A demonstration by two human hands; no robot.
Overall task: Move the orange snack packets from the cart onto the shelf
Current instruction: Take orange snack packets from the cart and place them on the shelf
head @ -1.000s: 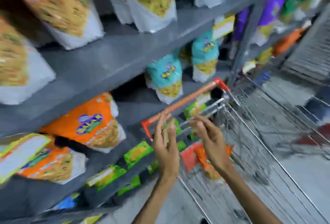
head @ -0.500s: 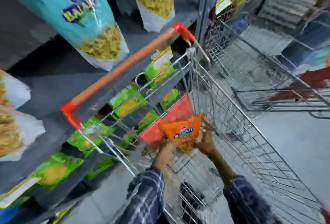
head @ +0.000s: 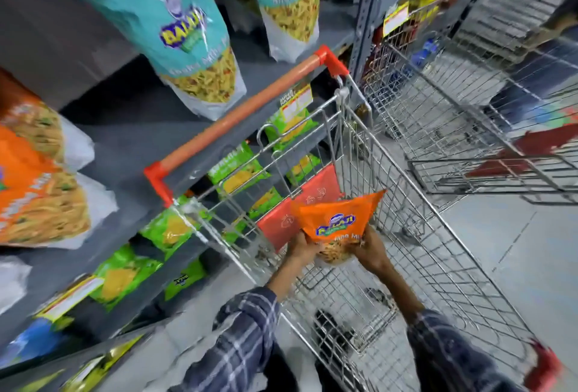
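- Both hands are reaching down into the silver wire shopping cart (head: 406, 235); the left hand (head: 301, 246) and right hand (head: 370, 249) are gripping the lower end of one orange foil snack packet (head: 336, 223), fingers curled around its edges.
- The packet is sitting inside the basket, near the red fold-down seat flap (head: 312, 201), top corners pointing up and away.
- Blue plaid sleeves (head: 247, 338) are covering both forearms.
- The cart's orange-red handle bar (head: 237, 119) is lying just beside the grey metal shelf (head: 131, 135) on the left.
- The shelf is carrying teal snack bags (head: 190, 32) up high, larger orange snack bags (head: 34, 179) at far left, green packets (head: 237, 169) lower down.
- A second wire cart (head: 469, 94) is standing farther off on the right.
- Pale grey floor (head: 516, 235) is showing through the cart wires.
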